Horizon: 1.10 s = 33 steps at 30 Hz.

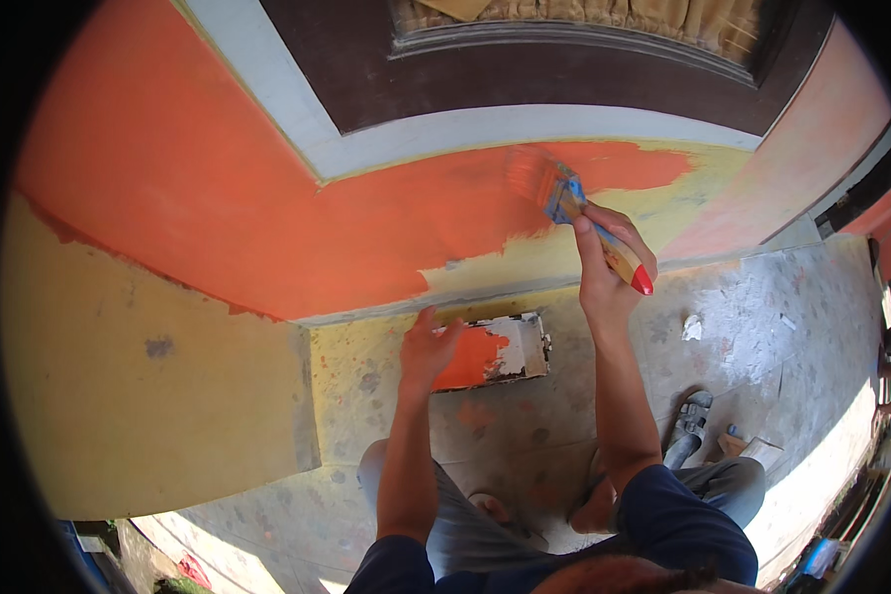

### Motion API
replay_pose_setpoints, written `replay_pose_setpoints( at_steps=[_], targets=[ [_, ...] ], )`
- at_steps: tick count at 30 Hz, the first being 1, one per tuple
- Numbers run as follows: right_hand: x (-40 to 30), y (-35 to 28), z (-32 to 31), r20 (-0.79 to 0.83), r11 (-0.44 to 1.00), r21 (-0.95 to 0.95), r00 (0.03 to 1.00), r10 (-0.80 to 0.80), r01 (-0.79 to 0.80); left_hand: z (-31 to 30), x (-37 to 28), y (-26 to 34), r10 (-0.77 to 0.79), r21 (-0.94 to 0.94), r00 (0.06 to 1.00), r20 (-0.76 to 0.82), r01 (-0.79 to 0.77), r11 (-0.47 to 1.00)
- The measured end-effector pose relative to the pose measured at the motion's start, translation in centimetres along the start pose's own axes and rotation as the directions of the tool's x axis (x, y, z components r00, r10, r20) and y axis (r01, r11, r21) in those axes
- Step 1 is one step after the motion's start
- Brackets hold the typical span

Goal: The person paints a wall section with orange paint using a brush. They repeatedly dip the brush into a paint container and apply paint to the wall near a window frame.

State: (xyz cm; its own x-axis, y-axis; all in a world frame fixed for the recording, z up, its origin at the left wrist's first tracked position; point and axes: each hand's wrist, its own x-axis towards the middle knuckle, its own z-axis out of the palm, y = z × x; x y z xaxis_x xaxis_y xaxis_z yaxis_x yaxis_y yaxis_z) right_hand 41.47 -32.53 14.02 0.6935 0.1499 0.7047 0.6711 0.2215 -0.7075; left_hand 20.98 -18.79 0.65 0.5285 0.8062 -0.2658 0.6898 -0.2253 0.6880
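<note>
My right hand [615, 252] grips the wooden handle of a wide paintbrush [564, 199], whose red tip sticks out behind the fingers. The orange bristles are blurred and lie against the wall [356, 237] below the window frame. Wet-looking orange paint covers much of that wall, with a ragged edge where pale yellow shows. My left hand [429, 347] hangs with fingers apart over the left end of a shallow paint tray [523, 343]. Orange paint [469, 360] fills the tray's left part; its right part is whitish and stained.
A dark brown window frame [445, 85] with a white border [534, 122] sits above the painting area. To the left is a low yellow wall [156, 386]. A sandal [689, 423] and a wood block [762, 451] lie at right on the paint-spotted floor [564, 416].
</note>
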Motion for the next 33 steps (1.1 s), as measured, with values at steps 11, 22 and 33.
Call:
replay_pose_setpoints(
  at_steps=[11, 22, 33],
  targets=[
    [0.6, 0.6, -1.8, -0.037, 0.999, -0.031, 0.999, 0.038, -0.039, 0.4, 0.4, -0.4, 0.019, 0.004, 1.000, -0.007, -0.019, 1.000],
    [1.3, 1.0, -2.8, -0.040, 0.999, -0.045, 0.999, 0.018, -0.019, 0.9, 1.1, -1.1, 0.024, 0.015, 1.000, -0.006, -0.024, 1.000],
    [1.4, 1.2, -3.3, -0.074, 0.998, -0.038, 0.996, 0.056, -0.059, 0.8, 1.0, -0.7, 0.016, 0.026, 1.000, -0.005, -0.015, 1.000]
  ],
)
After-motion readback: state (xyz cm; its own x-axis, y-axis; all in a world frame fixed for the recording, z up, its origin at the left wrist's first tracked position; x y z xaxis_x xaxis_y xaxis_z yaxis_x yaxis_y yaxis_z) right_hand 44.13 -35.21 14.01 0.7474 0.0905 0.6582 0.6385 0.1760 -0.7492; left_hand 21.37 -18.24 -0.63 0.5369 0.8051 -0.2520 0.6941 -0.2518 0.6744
